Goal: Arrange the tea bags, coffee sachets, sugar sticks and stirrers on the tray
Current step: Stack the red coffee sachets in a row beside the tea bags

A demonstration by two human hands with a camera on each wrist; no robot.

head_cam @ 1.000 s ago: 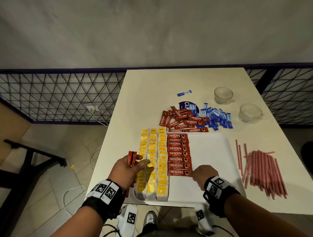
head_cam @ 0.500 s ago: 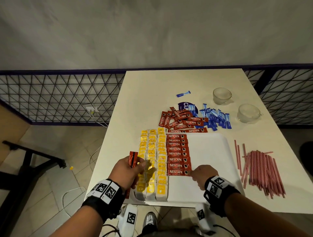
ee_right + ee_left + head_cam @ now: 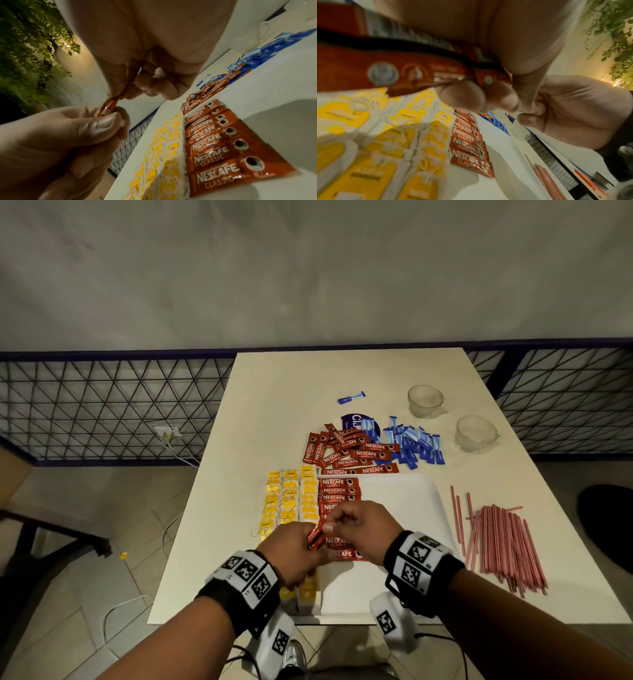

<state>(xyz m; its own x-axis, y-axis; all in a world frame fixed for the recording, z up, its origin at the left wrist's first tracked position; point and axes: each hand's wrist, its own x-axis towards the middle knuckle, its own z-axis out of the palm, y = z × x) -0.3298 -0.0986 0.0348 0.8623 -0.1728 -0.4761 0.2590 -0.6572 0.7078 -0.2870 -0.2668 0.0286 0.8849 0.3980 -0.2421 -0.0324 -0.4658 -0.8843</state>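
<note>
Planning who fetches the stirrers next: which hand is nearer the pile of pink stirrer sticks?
Right. The right hand is over the white tray, beside the pile of pink stirrer sticks; the left hand is farther, over the yellow tea bags.

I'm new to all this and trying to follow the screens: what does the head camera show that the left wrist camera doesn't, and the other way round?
Only the head view shows the two glass cups, the loose pile of coffee sachets behind the tray, and both wristbands. Only the left wrist view shows the printed back of the held sachets up close, and the fingertips pinching them. Both show the left hand and right hand meeting on those sachets, the yellow tea bags, the sachet row and the stirrers.
</note>
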